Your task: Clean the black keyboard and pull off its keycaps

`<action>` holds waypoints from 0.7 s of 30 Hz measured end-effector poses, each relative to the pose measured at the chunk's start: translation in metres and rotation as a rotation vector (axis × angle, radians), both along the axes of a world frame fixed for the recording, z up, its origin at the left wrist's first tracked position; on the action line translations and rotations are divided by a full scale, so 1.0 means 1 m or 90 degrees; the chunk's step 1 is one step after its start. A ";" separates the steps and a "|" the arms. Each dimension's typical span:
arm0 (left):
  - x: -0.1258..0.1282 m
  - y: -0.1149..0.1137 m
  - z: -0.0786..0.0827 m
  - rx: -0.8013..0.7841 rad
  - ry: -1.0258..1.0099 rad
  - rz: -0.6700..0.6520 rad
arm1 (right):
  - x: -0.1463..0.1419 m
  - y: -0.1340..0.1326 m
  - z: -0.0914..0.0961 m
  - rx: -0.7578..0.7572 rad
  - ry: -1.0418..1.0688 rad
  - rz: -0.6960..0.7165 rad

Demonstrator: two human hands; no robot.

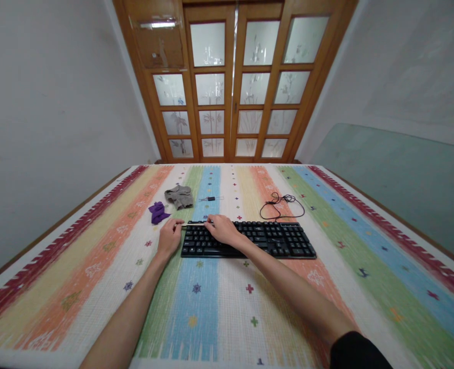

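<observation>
A black keyboard [273, 239] lies across the striped tablecloth [365, 241], its coiled black cable [283, 204] behind it. My left hand [169, 237] rests at the keyboard's left end, fingers curled and closed on a thin light stick that runs along the back edge. My right hand [223, 229] lies over the keyboard's upper left keys, fingers bent and pinching the same thin stick near the top row.
A crumpled grey cloth [179, 196] and a purple cloth [158, 212] lie behind the left hand. A small dark-handled tool [210, 198] lies beside the grey cloth. Wooden glass-panelled doors [232, 87] stand beyond the table's far edge.
</observation>
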State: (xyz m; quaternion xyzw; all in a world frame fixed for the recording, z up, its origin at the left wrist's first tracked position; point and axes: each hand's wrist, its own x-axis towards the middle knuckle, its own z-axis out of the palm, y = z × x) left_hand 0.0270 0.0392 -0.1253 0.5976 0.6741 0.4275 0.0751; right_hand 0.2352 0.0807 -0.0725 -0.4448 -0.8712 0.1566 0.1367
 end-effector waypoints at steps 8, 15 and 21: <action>0.002 -0.001 0.000 -0.001 0.010 -0.036 | 0.013 -0.007 0.004 0.013 -0.018 -0.006; 0.004 -0.002 0.001 -0.003 0.012 -0.044 | 0.021 -0.010 0.002 0.010 -0.025 -0.002; 0.007 -0.003 0.000 -0.015 0.005 -0.059 | 0.034 -0.006 -0.002 0.007 -0.019 0.026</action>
